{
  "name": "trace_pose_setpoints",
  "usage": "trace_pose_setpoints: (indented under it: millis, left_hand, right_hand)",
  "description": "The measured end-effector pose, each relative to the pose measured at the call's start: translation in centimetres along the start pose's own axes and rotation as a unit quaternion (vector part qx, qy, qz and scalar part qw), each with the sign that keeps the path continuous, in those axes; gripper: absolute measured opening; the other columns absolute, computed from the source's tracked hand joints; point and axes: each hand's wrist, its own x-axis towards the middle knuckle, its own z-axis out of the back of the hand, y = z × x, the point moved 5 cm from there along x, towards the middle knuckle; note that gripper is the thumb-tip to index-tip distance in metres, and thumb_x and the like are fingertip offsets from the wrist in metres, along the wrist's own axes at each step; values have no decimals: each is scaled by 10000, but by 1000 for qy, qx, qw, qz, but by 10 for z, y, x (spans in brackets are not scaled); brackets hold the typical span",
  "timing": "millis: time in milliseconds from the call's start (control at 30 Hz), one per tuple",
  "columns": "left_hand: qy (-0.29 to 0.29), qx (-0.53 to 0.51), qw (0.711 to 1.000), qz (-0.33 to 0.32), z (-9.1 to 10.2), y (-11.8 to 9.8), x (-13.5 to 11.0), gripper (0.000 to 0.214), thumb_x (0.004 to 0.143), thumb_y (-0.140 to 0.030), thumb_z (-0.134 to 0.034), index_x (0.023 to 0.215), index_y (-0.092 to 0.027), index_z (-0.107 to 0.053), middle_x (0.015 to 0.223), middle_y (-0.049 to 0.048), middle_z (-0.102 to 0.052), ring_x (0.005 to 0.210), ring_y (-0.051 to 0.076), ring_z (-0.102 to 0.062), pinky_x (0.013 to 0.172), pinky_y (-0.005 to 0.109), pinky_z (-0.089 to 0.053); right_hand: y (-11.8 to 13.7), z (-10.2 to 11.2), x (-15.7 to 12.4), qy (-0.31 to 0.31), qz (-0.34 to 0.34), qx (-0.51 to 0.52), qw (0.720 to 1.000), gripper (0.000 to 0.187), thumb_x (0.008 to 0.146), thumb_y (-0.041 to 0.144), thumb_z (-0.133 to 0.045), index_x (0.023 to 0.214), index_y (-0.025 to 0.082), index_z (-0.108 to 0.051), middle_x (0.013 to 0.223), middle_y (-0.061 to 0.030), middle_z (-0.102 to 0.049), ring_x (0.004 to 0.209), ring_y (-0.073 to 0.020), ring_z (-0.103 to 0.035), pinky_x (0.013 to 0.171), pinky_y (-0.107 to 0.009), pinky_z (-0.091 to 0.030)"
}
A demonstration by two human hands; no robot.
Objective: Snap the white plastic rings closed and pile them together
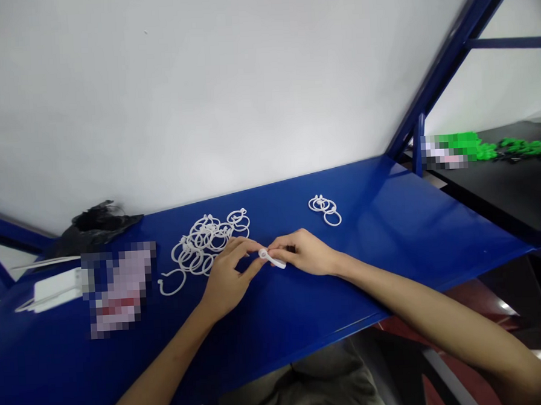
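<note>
Both hands meet over the middle of a blue metal table (390,244). My left hand (229,277) and my right hand (304,252) pinch the same small white plastic ring (271,258) between their fingertips, just above the tabletop. A heap of several white plastic rings (204,242) lies directly left of the hands, with one open ring (171,283) apart at its near left. A small cluster of joined white rings (325,208) lies beyond my right hand.
A black crumpled bag (97,223) sits at the back left by the white wall. A white flat object (52,289) and a blurred patch lie at the left. A blue frame post (444,60) rises at right. Green parts (498,148) lie on a black table beyond.
</note>
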Motion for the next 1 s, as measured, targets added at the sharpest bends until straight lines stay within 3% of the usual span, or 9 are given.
trace_pose_setpoints:
  millis: [133,267,433,600,833,1000]
  left_hand:
    - [-33,25,997,69,2,8,0,153,877,-375,-620,842,-229,-649,817,-19,-655,750,148,-602,726,283,-494]
    - [-54,26,990,125,2,14,-2,192,859,-417,-628,839,-226,-643,754,-25,-665,679,144,-608,692,281,-496]
    - [-44,-4,993,112,1,11,-1,217,865,-438,-615,840,-226,-653,753,-20,-681,692,147,-629,671,270,-495]
    - [-37,-19,992,116,-1,14,-2,264,880,-480,-595,860,-224,-658,750,-13,-669,659,146,-606,549,237,-445]
    - [-67,-1,996,62,1,7,-4,225,902,-400,-586,786,-212,-627,737,-17,-614,661,135,-593,680,265,-487]
    - [-84,39,995,37,0,2,-8,190,901,-298,-581,736,-206,-598,764,-6,-603,721,148,-599,729,281,-489]
  right_hand:
    - [5,13,-1,-91,34,-69,993,283,1014,350,-473,1015,187,-704,994,-45,-734,878,-158,-668,793,-274,-479]
    - [9,16,-4,-111,29,-35,993,275,948,397,-598,1112,181,-640,852,-13,-712,692,-128,-638,659,-242,-485]
    - [7,11,-4,-112,54,-64,990,185,976,319,-558,1064,177,-638,811,-9,-695,694,-122,-635,659,-237,-481]
    - [6,10,-4,-100,68,-50,991,180,984,332,-550,1024,188,-651,890,-27,-718,759,-134,-661,686,-240,-494]
    - [16,5,-5,-83,106,-60,989,149,1010,253,-491,971,180,-616,988,-54,-717,861,-149,-682,755,-253,-513]
    - [22,-3,-10,-69,150,-132,977,202,1034,240,-417,963,168,-591,977,-86,-703,843,-162,-659,740,-277,-523]
